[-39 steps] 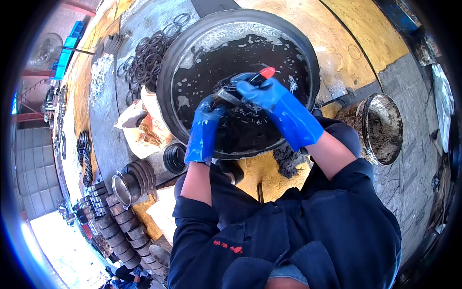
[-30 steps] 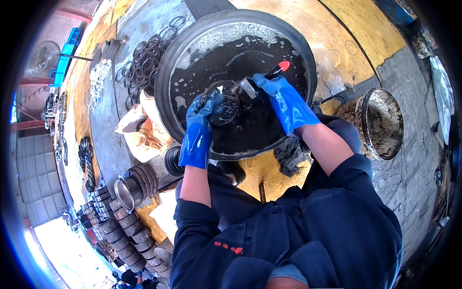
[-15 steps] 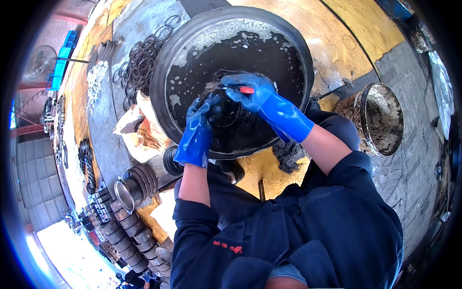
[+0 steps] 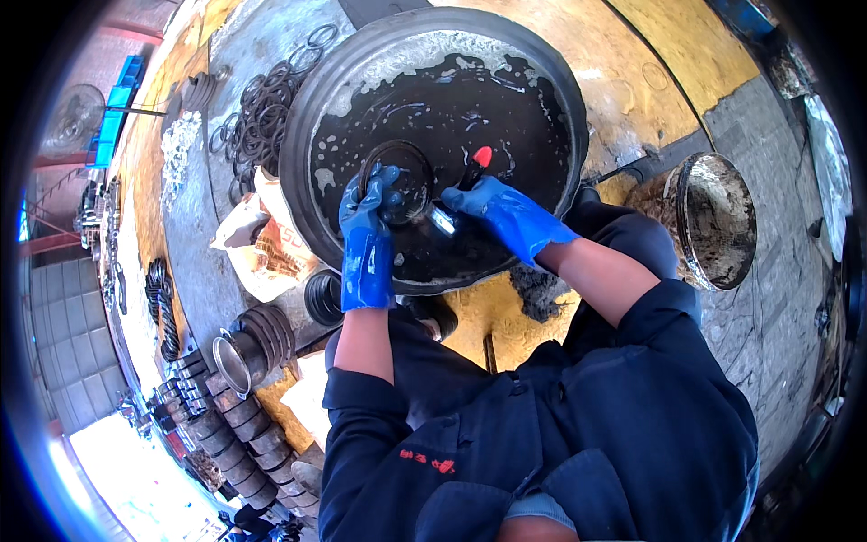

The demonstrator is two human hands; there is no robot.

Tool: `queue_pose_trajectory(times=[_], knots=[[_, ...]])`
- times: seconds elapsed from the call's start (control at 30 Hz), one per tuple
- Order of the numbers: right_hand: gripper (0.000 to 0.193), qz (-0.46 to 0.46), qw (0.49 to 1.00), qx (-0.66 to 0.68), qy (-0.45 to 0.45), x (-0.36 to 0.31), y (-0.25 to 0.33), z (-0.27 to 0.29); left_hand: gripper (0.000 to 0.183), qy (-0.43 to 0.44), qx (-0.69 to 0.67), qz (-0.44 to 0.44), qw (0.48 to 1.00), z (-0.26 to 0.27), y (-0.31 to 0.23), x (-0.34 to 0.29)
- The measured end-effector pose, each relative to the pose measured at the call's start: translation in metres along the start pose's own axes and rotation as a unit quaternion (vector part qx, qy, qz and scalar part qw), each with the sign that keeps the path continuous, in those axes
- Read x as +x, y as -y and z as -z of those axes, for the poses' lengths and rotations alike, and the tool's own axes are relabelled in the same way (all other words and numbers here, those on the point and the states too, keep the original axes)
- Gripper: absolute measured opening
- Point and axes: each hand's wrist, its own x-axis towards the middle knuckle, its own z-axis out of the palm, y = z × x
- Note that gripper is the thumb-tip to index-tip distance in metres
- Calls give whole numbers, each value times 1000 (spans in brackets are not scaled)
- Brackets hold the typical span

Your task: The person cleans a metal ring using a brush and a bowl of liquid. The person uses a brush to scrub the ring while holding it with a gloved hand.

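One black ring (image 4: pixel 400 144) clasped in left hand (image 4: pixel 364 206), just left of right hand (image 4: pixel 492 200), which grips a red-ended brush (image 4: pixel 472 172)

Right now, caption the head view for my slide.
Blue-gloved left hand holds a dark ring, right hand a red-ended brush, over a basin of dark liquid.

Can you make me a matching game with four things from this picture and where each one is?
Things:
1. Dark ring
2. Red-ended tool
3. Heap of black rings
4. Dirty bucket

Places:
A. Right of the big tub
B. In the right hand
C. Left of the big tub
D. In the left hand

Pairs: 1-D, 2-B, 3-C, 4-A
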Motion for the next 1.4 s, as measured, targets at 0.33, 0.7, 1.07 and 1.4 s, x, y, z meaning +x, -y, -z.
queue_pose_trajectory(times=[0.33,0.7,1.07,1.4], knots=[[24,134,971,195,27,35,-16,-10,34,19,-1,-21,1000,2,6,5],[37,223,908,-328,-132,-5,15,-2,29,22,19,40,999,-7,-3,-1],[34,342,877,-283,-185,11,1,2,27,68,50,43,996,-9,3,-7],[40,41,964,224,137,-16,7,2,32,80,51,10,995,-15,3,-13]])
